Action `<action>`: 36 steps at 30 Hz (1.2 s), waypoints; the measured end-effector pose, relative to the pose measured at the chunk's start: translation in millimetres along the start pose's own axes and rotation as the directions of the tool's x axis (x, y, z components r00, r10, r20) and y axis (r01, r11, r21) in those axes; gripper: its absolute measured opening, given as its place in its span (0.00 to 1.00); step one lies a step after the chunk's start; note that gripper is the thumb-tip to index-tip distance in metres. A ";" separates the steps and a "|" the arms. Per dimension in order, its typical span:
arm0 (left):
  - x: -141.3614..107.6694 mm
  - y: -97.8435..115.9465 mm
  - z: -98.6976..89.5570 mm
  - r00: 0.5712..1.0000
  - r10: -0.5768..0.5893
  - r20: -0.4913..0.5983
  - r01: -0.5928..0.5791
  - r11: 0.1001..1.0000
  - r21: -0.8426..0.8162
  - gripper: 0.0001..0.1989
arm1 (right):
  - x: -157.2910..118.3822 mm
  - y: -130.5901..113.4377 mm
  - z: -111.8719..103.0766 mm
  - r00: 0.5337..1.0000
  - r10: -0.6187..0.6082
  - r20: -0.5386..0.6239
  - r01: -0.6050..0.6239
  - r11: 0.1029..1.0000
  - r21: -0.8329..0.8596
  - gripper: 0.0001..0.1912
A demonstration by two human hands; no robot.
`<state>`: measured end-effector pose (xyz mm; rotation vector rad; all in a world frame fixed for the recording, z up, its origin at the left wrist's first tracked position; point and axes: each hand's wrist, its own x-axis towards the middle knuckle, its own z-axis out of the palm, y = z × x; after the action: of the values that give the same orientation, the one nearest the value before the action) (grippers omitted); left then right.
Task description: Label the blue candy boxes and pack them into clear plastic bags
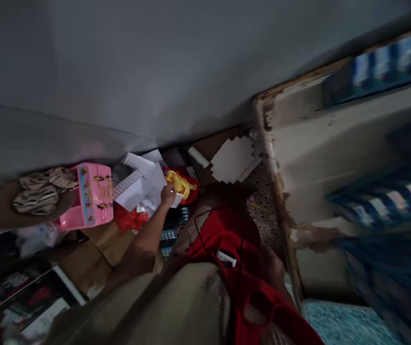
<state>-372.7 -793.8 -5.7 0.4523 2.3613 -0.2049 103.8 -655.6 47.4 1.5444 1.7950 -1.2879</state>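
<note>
head view: left hand (168, 195) at yellow item (182, 183), finger pinch i cannot tell; handle gently beside white cardboard (131, 192).

a scuffed off-white shelving unit with rust-brown edges (309, 120) stands beside a dark, speckled hard floor (268, 235); behind the unit and to its left spreads a plain grey wall (126, 67), under dim, uneven light.
</note>
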 end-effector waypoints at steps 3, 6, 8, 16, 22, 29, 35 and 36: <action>49.0 -11.6 -2.1 0.997 0.047 -0.067 -0.046 0.999 0.016 0.14 | 18.4 -22.8 11.8 0.999 0.004 -0.035 -0.001 0.995 0.100 0.28; 109.0 -5.9 5.2 0.986 0.151 -0.069 -0.148 0.988 0.046 0.16 | 48.6 -56.2 28.9 0.996 0.078 -0.041 -0.061 0.946 0.319 0.30; 146.1 2.3 22.4 0.979 0.204 -0.021 -0.202 0.976 0.076 0.15 | 65.4 -80.4 45.3 0.995 0.094 0.033 -0.099 0.916 0.389 0.31; 193.8 -1.8 117.9 0.886 0.397 0.240 -0.438 0.886 0.150 0.18 | 86.4 -112.4 102.3 0.980 0.005 0.200 -0.047 0.978 0.203 0.27; 180.3 -70.2 115.0 0.765 0.531 0.365 -0.602 0.790 0.113 0.31 | 98.7 -103.7 100.5 0.981 0.055 0.189 -0.071 0.994 0.078 0.27; 167.0 -131.6 93.1 0.727 0.605 0.325 -0.670 0.728 0.145 0.20 | 118.6 -126.2 102.9 0.990 0.060 0.129 -0.075 0.990 0.116 0.29; 162.8 -131.9 85.5 0.652 0.674 0.348 -0.739 0.667 0.092 0.09 | 143.9 -207.1 138.8 0.983 -0.150 0.107 0.136 0.982 0.128 0.24; 159.8 -135.7 84.3 0.644 0.682 0.347 -0.746 0.660 0.086 0.09 | 151.5 -224.4 152.6 0.967 -0.214 0.137 0.180 0.958 0.222 0.23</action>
<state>-480.6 -900.0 -173.3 1.3479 1.7029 -0.1396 -183.0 -693.8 -66.0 1.3444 1.7941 -1.6934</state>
